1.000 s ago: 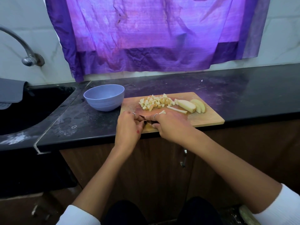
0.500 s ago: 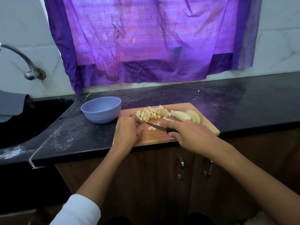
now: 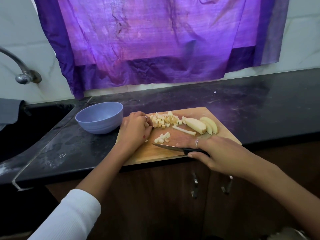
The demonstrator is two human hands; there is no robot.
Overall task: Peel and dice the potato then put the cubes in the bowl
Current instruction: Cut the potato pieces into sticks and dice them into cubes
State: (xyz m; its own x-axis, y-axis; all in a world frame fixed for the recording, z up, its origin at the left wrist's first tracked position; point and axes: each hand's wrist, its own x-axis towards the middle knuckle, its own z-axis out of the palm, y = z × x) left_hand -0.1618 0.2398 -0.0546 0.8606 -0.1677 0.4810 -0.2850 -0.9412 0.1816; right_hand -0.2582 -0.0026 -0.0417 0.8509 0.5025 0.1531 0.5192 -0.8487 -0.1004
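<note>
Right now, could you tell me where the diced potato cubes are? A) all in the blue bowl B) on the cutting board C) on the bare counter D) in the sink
B: the potato cubes lie piled on the cutting board, and the bowl looks empty.

cubes: pale diced pile (image 3: 163, 120) at board's far-left, small cluster (image 3: 162, 137) mid-board
potato wedges (image 3: 201, 125): peeled, uncut, board's far-right
strip (image 3: 183, 130): lying flat beside wedges
bowl (image 3: 99, 117): blue, upright, touching board's left edge
</note>
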